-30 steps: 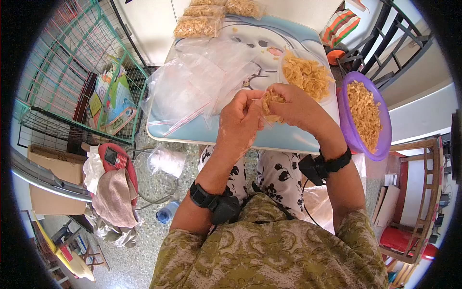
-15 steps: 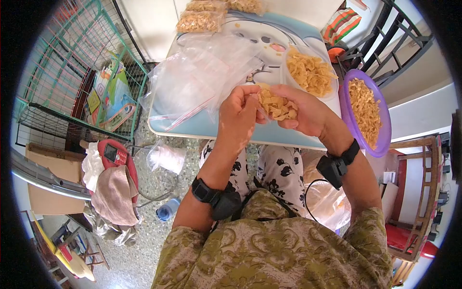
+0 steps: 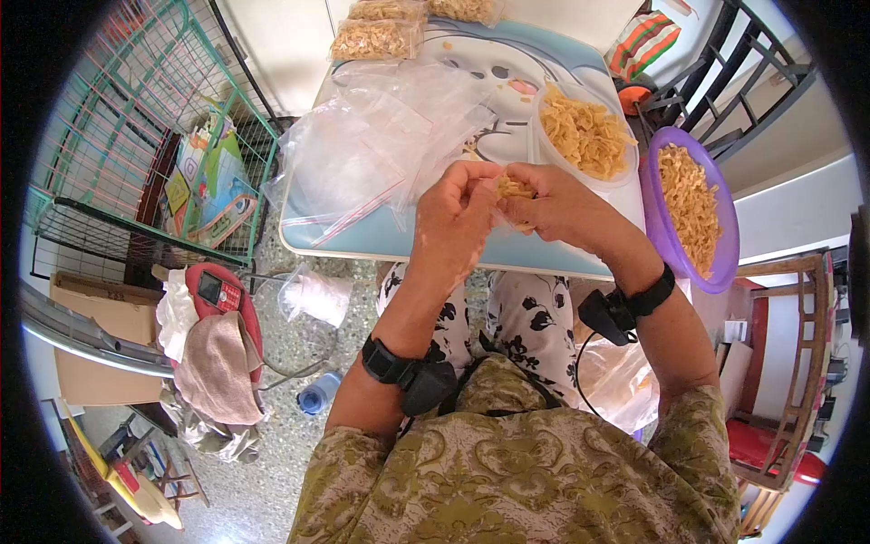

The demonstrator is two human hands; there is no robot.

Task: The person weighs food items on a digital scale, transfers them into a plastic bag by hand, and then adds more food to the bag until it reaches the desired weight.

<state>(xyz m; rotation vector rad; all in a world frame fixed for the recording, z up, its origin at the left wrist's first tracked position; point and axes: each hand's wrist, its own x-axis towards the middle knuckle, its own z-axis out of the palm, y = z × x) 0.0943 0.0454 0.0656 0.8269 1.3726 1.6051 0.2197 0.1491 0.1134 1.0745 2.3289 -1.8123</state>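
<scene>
Between my two hands, over the near edge of the table, is a small clear plastic bag point(image 3: 513, 189) with yellowish dried pieces in it. My left hand point(image 3: 453, 213) pinches one upper side of the bag. Fingers of my right hand point(image 3: 566, 207) close round its other side and hide much of the contents. Just beyond my right hand stands a clear tub point(image 3: 536, 150) full of the same yellow pieces point(image 3: 584, 136). Flat empty zip bags point(image 3: 349, 145) lie in a loose pile to the left of my hands.
Filled bags point(image 3: 373, 40) sit at the table's far edge. A purple basin point(image 3: 660, 218) of dried pieces stands right of the table point(image 3: 507, 256). At left are a green wire rack point(image 3: 227, 136) and a red stool point(image 3: 249, 340) bearing a phone point(image 3: 217, 292) and cloth.
My right hand has turned and its fingers have closed over the bag, so fewer pieces show. Both hands stay at nearly the same place.
</scene>
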